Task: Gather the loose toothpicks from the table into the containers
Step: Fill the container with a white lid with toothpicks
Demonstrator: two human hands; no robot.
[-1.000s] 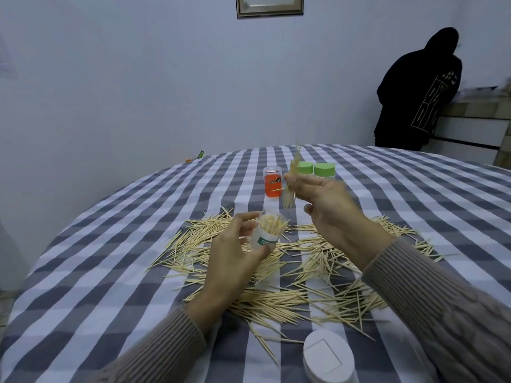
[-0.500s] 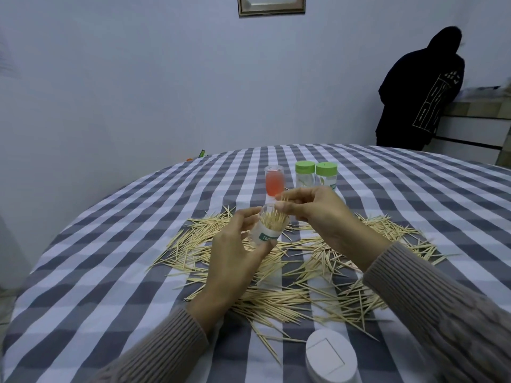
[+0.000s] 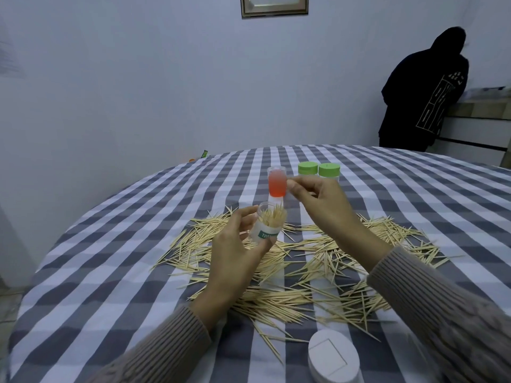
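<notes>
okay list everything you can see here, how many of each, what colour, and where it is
toothpicks: a large scatter, pale wood, spread over the middle of the table
jar: one, clear with a green label, partly filled with toothpicks, held above the scatter
orange jar: one, clear and orange, open, standing behind the scatter
green-lidded jars: two, side by side, right of the orange jar
white lid: one, at the near edge
tablecloth: one, grey and white check, covering the round table
picture frame: one, on the wall
person in black: one, standing far right
left hand: grips the jar
right hand: raised, fingers curled, nothing visible in its grip
</notes>
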